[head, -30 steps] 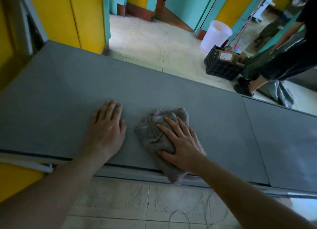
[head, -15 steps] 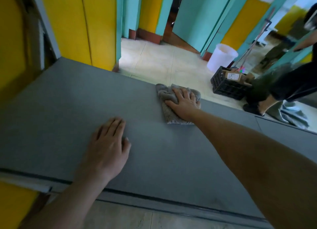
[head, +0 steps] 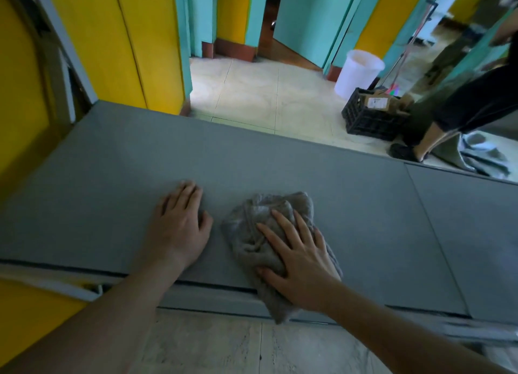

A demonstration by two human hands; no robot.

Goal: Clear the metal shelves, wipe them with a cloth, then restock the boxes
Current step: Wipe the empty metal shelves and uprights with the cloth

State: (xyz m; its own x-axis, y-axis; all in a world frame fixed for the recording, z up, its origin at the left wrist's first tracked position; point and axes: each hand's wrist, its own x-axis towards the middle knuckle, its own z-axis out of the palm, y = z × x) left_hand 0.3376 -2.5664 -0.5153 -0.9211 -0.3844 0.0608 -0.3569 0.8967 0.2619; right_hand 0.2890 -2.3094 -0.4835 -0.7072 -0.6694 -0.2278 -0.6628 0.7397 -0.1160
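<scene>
The grey metal shelf (head: 350,194) is being wiped, its boxes (head: 378,102) probably waiting in the black crate (head: 364,122) on the floor beyond. The cloth (head: 252,227) is lying at the shelf's front edge, the right hand (head: 300,264) pressing it with spread fingers, the left hand (head: 179,227) bracing flat alongside.

From the left hand (head: 179,227), the bare grey shelf (head: 112,177) runs open toward 9, 10 and 12 o'clock up to its far edge, where a yellow panel (head: 117,42) rises at 11 o'clock and closes that corner. Just beside that hand at 3 o'clock, the bunched cloth (head: 260,219), pressed under the flat right hand (head: 300,264), fills the front strip and hangs over the near edge; past it toward 2 and 3 o'clock the shelf lies bare across a seam (head: 431,233). Beyond the far edge at 1 o'clock, a black crate (head: 367,118), a white bucket (head: 356,73) and a person's leg (head: 476,104) stand on the floor.
</scene>
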